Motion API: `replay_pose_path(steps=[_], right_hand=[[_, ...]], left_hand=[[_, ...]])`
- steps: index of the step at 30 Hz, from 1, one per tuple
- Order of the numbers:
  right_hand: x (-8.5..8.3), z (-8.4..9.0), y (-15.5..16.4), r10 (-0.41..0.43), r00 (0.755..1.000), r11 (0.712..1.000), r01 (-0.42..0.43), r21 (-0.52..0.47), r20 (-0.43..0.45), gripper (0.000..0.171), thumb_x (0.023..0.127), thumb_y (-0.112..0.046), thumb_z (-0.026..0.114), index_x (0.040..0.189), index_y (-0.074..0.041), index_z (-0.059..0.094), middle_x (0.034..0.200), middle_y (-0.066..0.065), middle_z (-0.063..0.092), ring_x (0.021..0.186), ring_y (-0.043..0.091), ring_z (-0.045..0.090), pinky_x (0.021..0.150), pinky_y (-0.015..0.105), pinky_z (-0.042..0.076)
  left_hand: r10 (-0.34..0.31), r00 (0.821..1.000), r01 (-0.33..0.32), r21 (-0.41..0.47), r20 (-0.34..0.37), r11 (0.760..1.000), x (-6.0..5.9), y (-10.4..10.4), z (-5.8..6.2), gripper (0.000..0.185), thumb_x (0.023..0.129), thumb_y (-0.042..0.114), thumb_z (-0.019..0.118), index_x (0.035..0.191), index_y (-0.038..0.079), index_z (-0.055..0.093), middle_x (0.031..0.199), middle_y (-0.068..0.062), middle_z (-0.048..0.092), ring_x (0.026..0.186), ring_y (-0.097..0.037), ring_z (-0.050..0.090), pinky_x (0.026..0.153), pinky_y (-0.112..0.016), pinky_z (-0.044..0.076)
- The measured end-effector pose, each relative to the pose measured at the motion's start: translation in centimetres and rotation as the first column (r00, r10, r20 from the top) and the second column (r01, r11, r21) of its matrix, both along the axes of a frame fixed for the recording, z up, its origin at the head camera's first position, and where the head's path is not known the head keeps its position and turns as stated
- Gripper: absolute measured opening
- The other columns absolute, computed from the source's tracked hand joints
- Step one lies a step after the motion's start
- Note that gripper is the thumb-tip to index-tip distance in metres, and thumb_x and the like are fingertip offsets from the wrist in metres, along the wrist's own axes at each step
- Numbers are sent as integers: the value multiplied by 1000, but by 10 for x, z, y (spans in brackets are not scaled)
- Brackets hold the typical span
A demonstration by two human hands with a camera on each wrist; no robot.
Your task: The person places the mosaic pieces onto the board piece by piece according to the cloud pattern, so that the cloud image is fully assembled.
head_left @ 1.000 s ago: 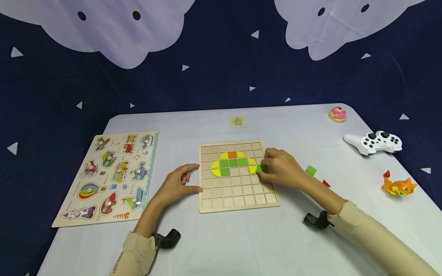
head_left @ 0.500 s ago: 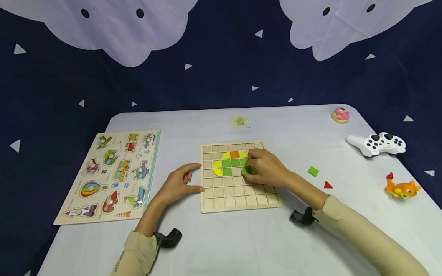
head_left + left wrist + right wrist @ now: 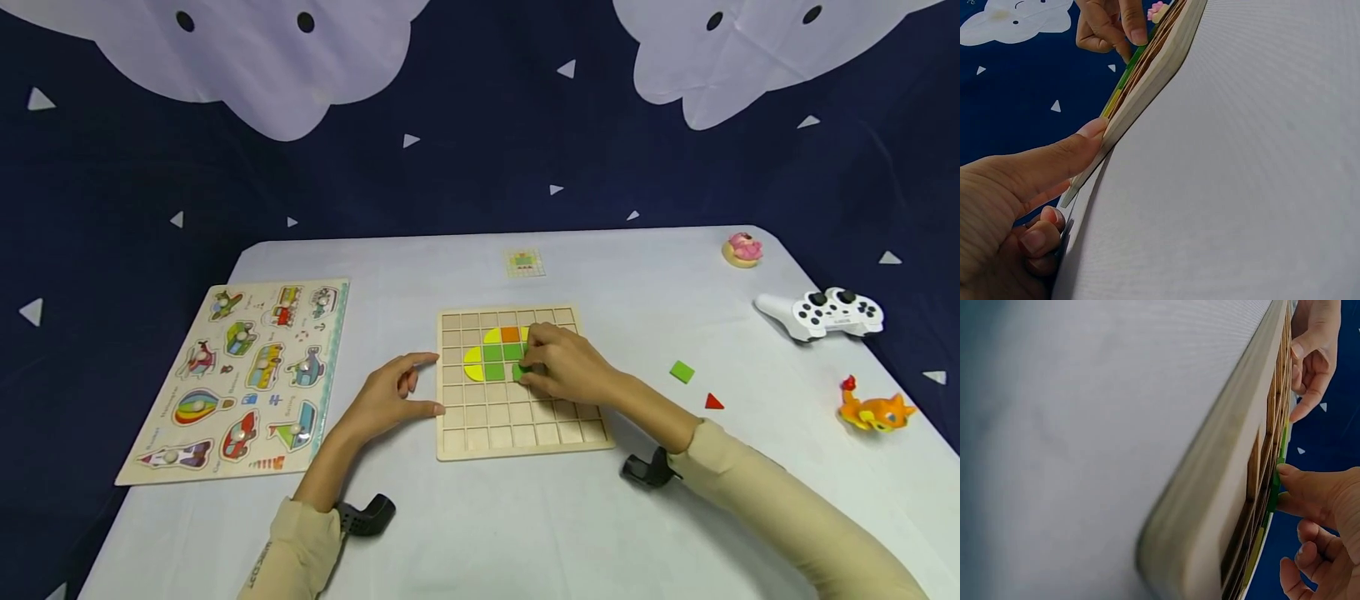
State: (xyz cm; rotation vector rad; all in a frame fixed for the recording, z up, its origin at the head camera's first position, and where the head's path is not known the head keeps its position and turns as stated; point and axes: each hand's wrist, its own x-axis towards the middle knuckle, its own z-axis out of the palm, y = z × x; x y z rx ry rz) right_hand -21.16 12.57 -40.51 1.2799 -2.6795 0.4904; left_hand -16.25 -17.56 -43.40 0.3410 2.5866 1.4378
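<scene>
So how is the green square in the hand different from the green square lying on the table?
The green square in the right hand sits over the grid board, pinched and mostly hidden by fingers; the loose green square lies bare on the table, right of the board, untouched. The held one looks darker, in shadow. Both are small, flat green tiles.
</scene>
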Motion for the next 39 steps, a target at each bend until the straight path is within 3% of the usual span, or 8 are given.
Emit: replay_pose_path(steps=[15,24,39], right_hand=[[-6,3,-9,-23,996,999,26,-27,88,18,79,-21,84,89,-6,80,79,-2,50,76,13,37,67,26,35],[-3,2,-6,-67,987,997,72,-28,143,20,82,-24,82,93,-8,80,78,-1,53,76,12,38,65,25,35],[6,7,9,-100,983,993,108,-42,152,26,84,-26,80,102,-8,78,83,3,55,73,10,44,64,26,41]], left_hand=[[13,1000,-13,-8,12,1000,0,2,2,75,72,17,89,138,8,56,81,-3,43,76,-17,41,69,-27,35],[13,1000,-13,-9,8,1000,1,0,0,74,72,18,89,138,8,56,82,-3,43,76,-17,41,69,-27,35],[22,1000,-22,5,14,1000,3,3,1,75,71,15,90,138,7,56,82,-3,43,77,-17,41,69,-26,35]])
